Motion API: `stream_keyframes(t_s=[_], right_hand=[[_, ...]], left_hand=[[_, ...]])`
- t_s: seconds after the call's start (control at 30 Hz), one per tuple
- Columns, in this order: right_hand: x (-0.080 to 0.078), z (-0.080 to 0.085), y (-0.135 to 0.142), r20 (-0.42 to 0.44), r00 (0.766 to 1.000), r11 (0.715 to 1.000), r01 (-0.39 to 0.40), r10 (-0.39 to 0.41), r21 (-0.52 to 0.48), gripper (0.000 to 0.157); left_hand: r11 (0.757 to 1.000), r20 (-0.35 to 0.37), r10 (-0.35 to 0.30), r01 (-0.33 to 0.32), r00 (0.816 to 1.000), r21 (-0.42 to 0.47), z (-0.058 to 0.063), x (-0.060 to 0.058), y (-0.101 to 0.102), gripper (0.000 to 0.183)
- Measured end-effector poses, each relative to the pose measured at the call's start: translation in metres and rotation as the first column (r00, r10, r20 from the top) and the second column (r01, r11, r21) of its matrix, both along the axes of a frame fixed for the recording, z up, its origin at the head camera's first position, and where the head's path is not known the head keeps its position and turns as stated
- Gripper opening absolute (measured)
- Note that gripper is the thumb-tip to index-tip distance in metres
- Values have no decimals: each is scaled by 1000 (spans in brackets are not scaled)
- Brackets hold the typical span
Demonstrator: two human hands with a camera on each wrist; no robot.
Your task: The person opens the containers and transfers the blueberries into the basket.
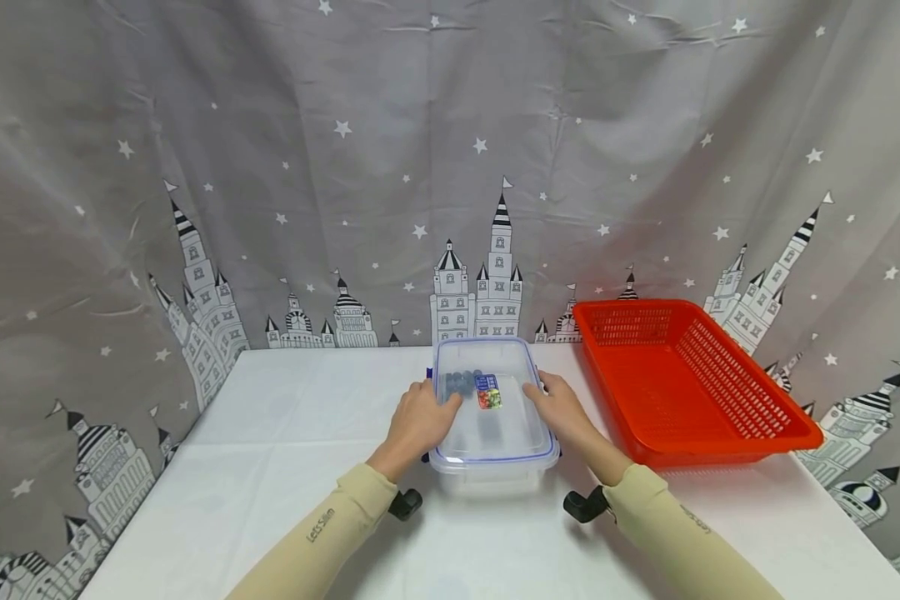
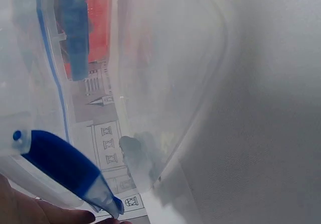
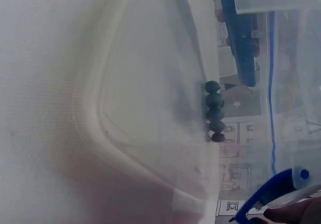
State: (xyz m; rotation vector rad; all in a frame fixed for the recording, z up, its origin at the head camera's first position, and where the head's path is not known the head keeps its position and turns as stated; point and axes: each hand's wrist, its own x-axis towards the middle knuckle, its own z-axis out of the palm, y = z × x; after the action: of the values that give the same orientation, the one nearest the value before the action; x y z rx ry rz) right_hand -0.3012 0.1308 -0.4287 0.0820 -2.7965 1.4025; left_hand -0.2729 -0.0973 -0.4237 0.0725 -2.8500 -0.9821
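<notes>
A clear plastic food container (image 1: 487,482) stands on the table, its clear lid (image 1: 513,429) edged by a blue seal. Several dark blue round berries (image 3: 214,112) show through the wall in the right wrist view. My left hand (image 1: 422,421) grips the container's left side, thumb over the lid's edge. On the opposite side, my right hand (image 1: 566,408) holds it likewise. A blue side latch (image 2: 65,161) sticks outward beside the left fingertips in the left wrist view. Another blue latch (image 3: 271,189) angles out by my right fingertips.
To the right of the container stands a red plastic basket (image 1: 720,446) with slotted walls. A white cloth (image 1: 292,475) covers the table. Behind it hangs a grey curtain (image 1: 390,167) printed with castles and stars. A colourful label (image 1: 488,392) sits on the lid.
</notes>
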Motion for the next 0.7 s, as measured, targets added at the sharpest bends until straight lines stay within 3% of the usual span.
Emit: stream_keyframes(t_s=[0.2,0.57,0.7], right_hand=[[-2,-2,-1,-26,1000,1000,-15,16,27,60],[-3,-4,-2,9,1000,998,5,-5,-66,63],[-3,-4,0,-32,999,995,-13,10,-99,64]], left_hand=[[999,-8,-28,28,1000,21,0,-1,0,65],[995,-61,-51,56,997,78,-2,-4,-1,61],[995,-75,-47,53,996,86,-3,-4,0,63]])
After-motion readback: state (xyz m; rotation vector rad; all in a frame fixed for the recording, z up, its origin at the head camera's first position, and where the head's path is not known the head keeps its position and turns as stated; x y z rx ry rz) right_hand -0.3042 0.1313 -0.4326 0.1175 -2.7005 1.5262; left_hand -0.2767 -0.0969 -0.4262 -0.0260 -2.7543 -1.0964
